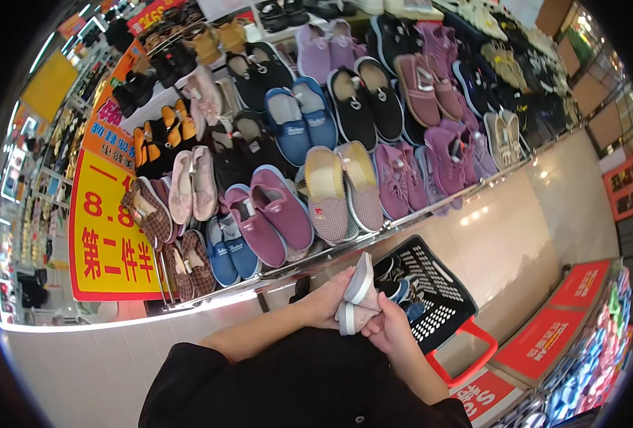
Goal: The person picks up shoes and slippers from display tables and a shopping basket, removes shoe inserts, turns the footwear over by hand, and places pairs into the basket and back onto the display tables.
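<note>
In front of my body, I hold a pair of pale pinkish-grey shoes [361,279] with light soles, turned so the soles show. My left hand [325,299] is closed around them from the left side. From the right, my right hand [391,327] grips the lower part of the same pair, its thumb against the upper. Just beyond my right hand is a black shopping basket [445,285] with a red handle [484,353]. Dark and blue shoes [405,289] lie inside it, partly hidden by its wall and my hand.
A sloping display rack of many shoes, with mauve slip-ons [284,214] and yellow-beige slip-ons [327,189] at its front edge, stands ahead. A yellow price sign [113,228] hangs at its left. Red-labelled boxes [544,342] stand on the right beside tiled floor [498,242].
</note>
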Demonstrator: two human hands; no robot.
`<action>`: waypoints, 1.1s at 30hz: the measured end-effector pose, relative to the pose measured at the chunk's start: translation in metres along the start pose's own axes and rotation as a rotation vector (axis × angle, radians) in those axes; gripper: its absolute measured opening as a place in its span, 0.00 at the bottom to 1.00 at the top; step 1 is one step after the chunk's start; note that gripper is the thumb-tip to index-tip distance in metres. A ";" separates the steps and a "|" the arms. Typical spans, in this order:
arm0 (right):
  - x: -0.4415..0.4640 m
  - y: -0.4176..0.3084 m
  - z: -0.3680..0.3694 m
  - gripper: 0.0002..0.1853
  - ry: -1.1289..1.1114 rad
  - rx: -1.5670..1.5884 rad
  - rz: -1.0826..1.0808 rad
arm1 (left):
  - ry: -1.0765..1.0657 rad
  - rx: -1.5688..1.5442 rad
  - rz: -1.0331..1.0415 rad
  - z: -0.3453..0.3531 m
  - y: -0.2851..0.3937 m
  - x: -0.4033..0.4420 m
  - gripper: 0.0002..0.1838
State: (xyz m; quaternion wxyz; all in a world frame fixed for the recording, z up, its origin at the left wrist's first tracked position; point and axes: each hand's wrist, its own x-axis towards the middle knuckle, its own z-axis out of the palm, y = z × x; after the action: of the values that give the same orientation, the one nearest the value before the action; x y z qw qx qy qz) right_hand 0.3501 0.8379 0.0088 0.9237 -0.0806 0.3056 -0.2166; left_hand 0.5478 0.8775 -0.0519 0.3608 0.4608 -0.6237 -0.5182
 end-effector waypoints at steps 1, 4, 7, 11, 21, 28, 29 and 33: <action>0.004 -0.006 0.018 0.18 -0.025 -0.023 -0.023 | -0.008 -0.140 -0.009 -0.008 0.006 0.000 0.61; 0.008 -0.021 0.086 0.17 -0.020 -0.059 -0.033 | -0.060 -0.570 -0.054 -0.016 -0.011 -0.020 0.60; 0.021 -0.019 0.126 0.20 -0.334 0.013 -0.065 | 0.096 -0.011 0.091 -0.038 0.006 -0.034 0.48; 0.017 -0.037 0.171 0.28 -0.501 -0.323 -0.087 | 0.505 -1.039 0.176 -0.062 0.049 -0.052 0.41; 0.096 -0.034 0.111 0.29 -0.351 -0.755 -0.092 | 0.493 -1.490 0.279 -0.135 0.077 -0.089 0.33; 0.100 0.006 0.122 0.21 -0.168 -0.608 -0.166 | 0.708 -1.428 -0.004 -0.140 0.072 -0.099 0.25; 0.104 0.006 0.119 0.20 -0.132 -0.578 -0.156 | 0.720 -1.334 -0.055 -0.135 0.071 -0.100 0.24; 0.110 0.010 0.119 0.19 -0.062 -0.640 -0.190 | 0.696 -1.093 -0.182 -0.106 0.058 -0.121 0.22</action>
State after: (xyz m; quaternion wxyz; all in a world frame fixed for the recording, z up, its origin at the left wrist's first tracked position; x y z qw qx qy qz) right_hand 0.5039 0.7991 0.0428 0.8361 -0.4013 0.3209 -0.1921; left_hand 0.6726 0.9608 0.0292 0.6786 0.4028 -0.0758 -0.6096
